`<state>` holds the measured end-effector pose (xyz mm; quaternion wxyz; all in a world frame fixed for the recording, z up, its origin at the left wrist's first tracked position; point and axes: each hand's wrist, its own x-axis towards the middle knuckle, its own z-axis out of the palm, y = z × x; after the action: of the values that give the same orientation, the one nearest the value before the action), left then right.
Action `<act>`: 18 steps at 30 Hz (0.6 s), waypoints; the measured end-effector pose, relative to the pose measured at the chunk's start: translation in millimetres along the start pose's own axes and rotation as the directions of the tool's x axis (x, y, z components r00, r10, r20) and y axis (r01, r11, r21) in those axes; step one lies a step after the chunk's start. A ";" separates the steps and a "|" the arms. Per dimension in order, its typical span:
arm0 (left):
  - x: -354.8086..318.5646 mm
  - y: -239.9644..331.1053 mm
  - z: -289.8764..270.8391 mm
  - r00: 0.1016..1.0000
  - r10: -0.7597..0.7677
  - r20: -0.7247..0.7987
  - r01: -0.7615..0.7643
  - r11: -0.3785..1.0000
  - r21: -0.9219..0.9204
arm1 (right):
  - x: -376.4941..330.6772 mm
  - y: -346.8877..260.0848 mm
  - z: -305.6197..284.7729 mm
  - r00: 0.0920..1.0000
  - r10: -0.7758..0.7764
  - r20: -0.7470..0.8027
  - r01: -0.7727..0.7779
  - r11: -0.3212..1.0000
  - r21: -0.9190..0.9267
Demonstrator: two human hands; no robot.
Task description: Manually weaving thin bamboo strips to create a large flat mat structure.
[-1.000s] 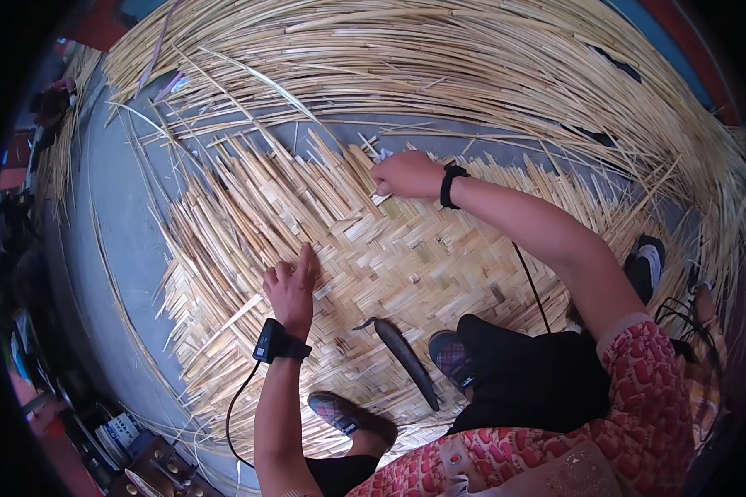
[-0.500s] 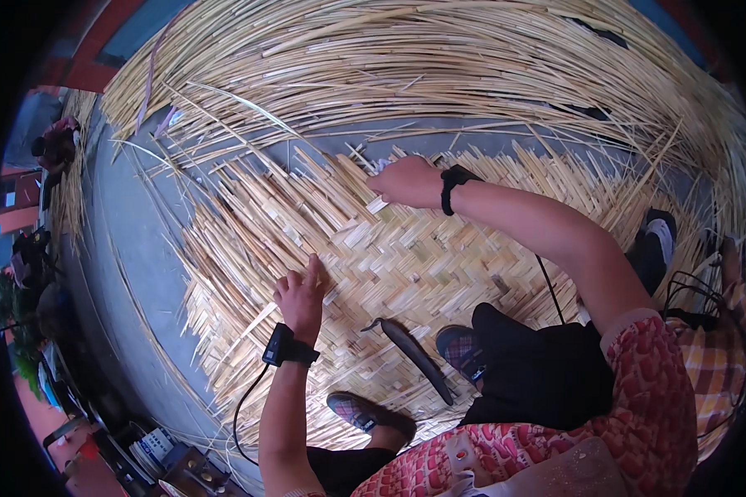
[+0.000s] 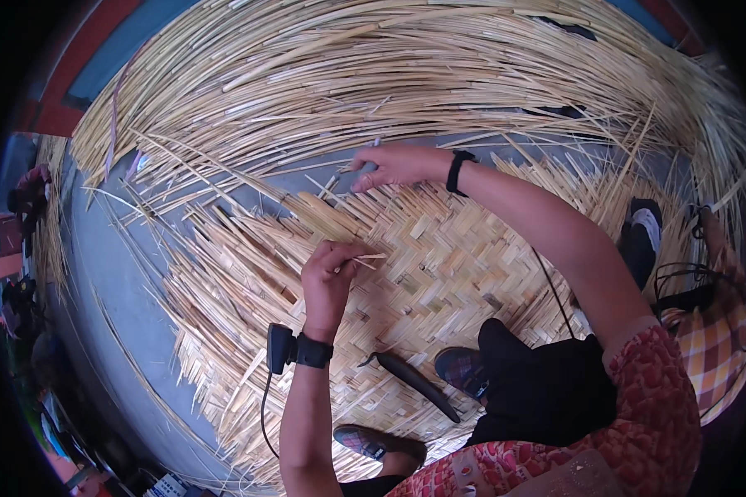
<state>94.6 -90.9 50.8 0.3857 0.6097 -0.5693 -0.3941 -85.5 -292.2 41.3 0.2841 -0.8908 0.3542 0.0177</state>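
Observation:
A partly woven mat of flattened reed strips [image 3: 423, 257] lies on the floor beneath my hands, in a zigzag pattern with loose ends along its far and left edges. My left hand [image 3: 327, 277] is over the left part of the weave, thumb and fingers pinched on a reed strip [image 3: 373, 258] whose split ends poke out to the right. Near the mat's far edge is my right hand [image 3: 398, 166], its fingers apart and pointing left, with nothing plainly held. A long dark tool with a hooked tip [image 3: 414, 388] rests on the mat near my feet.
A broad pile of long reeds [image 3: 373, 74] stretches across the far side. My shoes [image 3: 462, 371] are on the mat. Grey floor [image 3: 99, 248] with stray reeds lies left. Another person's checked clothing [image 3: 713, 356] shows at the right, and a person [image 3: 29, 195] sits far left.
My left hand has moved right and slightly up and now pinches a reed strip. My right hand has shifted slightly left, its fingers now spread. The view has shifted a little.

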 end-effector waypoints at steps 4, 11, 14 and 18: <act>-0.7 -10.0 -1.4 0.993 0.100 -0.058 -0.101 0.995 -0.003 | 20.5 -22.4 16.1 0.910 -0.096 0.404 -0.268 0.607 0.749; 19.3 -31.6 9.1 0.815 -0.562 -0.140 0.473 0.785 -0.399 | -13.7 -46.4 23.4 0.954 -0.299 0.007 0.235 0.763 0.602; 30.4 -44.1 3.3 0.863 -0.505 0.031 0.390 0.625 -0.676 | -24.6 -60.2 28.9 0.960 -0.278 0.027 0.240 0.870 0.430; 55.0 -37.6 0.9 0.830 -0.477 -0.290 0.437 0.878 -0.193 | -15.4 -29.0 51.7 0.973 -0.027 -0.231 0.106 0.936 0.336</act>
<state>110.7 -143.8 13.7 0.4050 0.7612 -0.3098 -0.4008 -69.7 -238.8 15.9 0.3952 -0.8348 0.3508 -0.1545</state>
